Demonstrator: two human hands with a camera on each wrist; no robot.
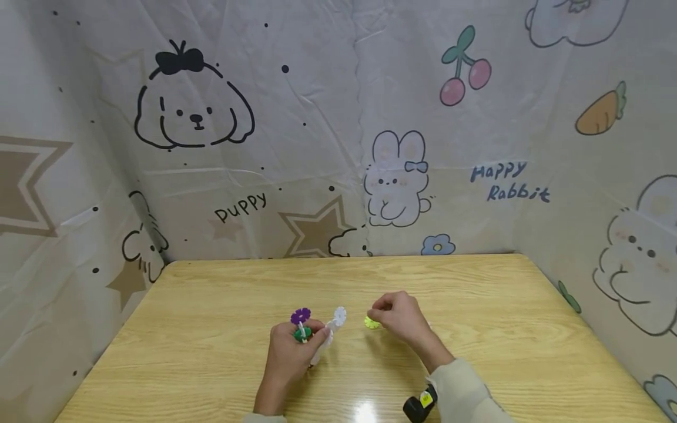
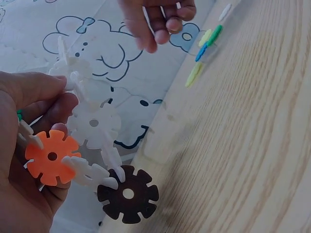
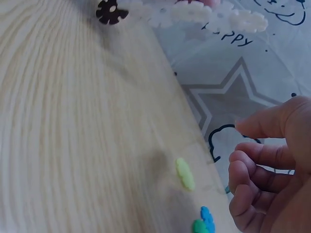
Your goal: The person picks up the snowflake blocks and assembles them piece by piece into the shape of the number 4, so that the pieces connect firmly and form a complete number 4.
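My left hand (image 1: pixel 290 348) grips a chain of interlocking notched plastic discs. Thumb and forefinger pinch a white disc (image 2: pixel 95 124) part. An orange disc (image 2: pixel 52 156) and a dark brown disc (image 2: pixel 128 195) hang on the chain in the left wrist view. Purple (image 1: pixel 300 316) and green (image 1: pixel 302 334) discs show by the knuckles in the head view. My right hand (image 1: pixel 400 317) hovers over the table, its fingers loosely bent. Nothing shows between thumb and fingertips in the right wrist view. Close to it, a yellow-green disc (image 3: pixel 184 174) lies on the wood.
Further loose discs, among them a blue one (image 3: pixel 207 219) and a green one (image 3: pixel 199 226), lie beyond the yellow-green disc. A black device (image 1: pixel 420 405) with a yellow label sits by the right wrist. Printed cloth (image 1: pixel 317 117) stands around the wooden table (image 1: pixel 222 294).
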